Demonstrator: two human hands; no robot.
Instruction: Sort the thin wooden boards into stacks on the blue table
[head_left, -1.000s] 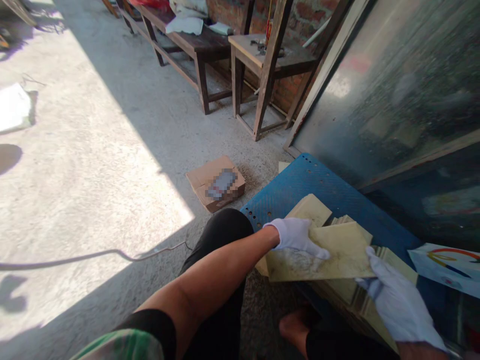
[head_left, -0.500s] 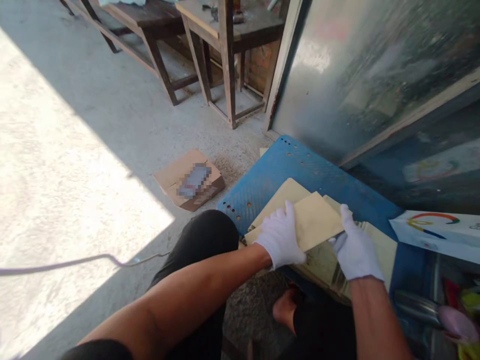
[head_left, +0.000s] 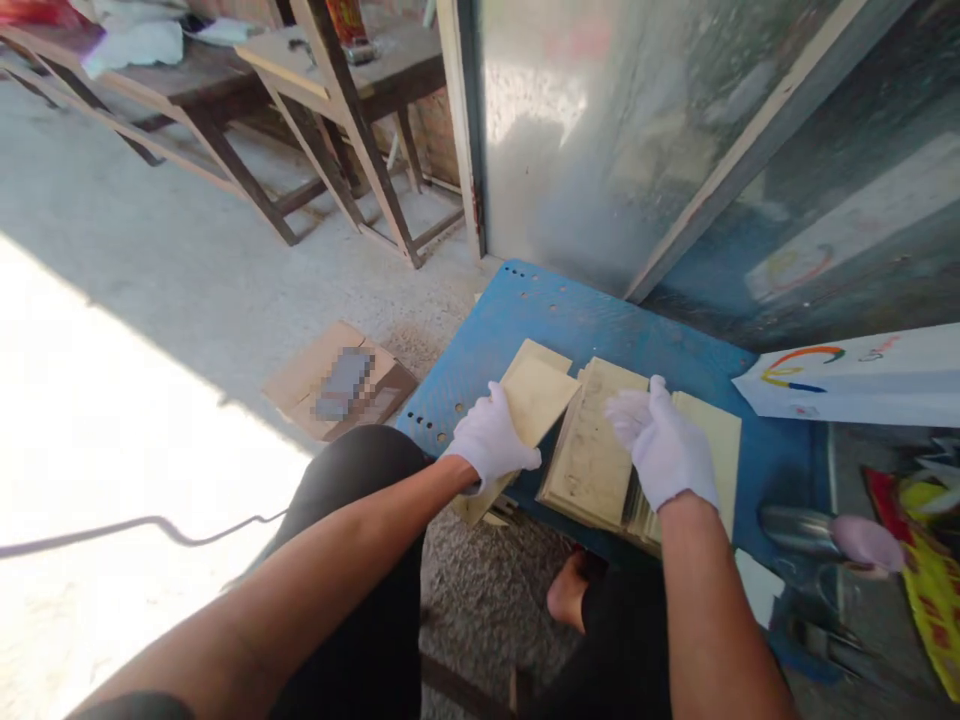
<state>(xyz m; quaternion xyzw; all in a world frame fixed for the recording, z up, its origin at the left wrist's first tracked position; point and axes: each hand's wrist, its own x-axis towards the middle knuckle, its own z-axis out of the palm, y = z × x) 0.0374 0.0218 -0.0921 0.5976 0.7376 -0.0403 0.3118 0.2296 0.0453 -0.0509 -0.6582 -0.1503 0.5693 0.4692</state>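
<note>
Far L of mid stack (head_left: 591,452): cable (head_left: 157,527) on floor; nearer, carton (head_left: 388,397) beside bench (head_left: 600,330), w/ a pixelated item on it, ID n/a.

Just L of mid stack: L hand (head_left: 493,440), gloved, over L stack (head_left: 553,353). Its fingers look to grasp the sheet (head_left: 538,393), thumb by the near edge; underside of grip hidden. Sheet lies askew on L stack, one corner by mid stack's L edge; touching or not, can't tell. L stack's near end seems to poke past the bench edge, so pressing there or a loose grip could tip pcs. to the floor.

Mid stack: flat on bench, top marked, layers a bit uneven at near end. Sheet's corner could catch & skew top layers if swung R.

Over mid stack's R side: R hand (head_left: 660,440), gloved, fingers spread, released, nothing in them; contact w/ stack unclear. A low sideways bump could shove mid stack into R stack (head_left: 720,450), just R of it, & prob. fan out its pcs.

Farther R of mid stack: bag (head_left: 862,375) w/ logo, then tube (head_left: 796,530) w/ pink end by bench's R side; R forearm swinging out could roll it off, b/c it's round. Packet (head_left: 930,610), red/yellow, is farthest R.
</note>
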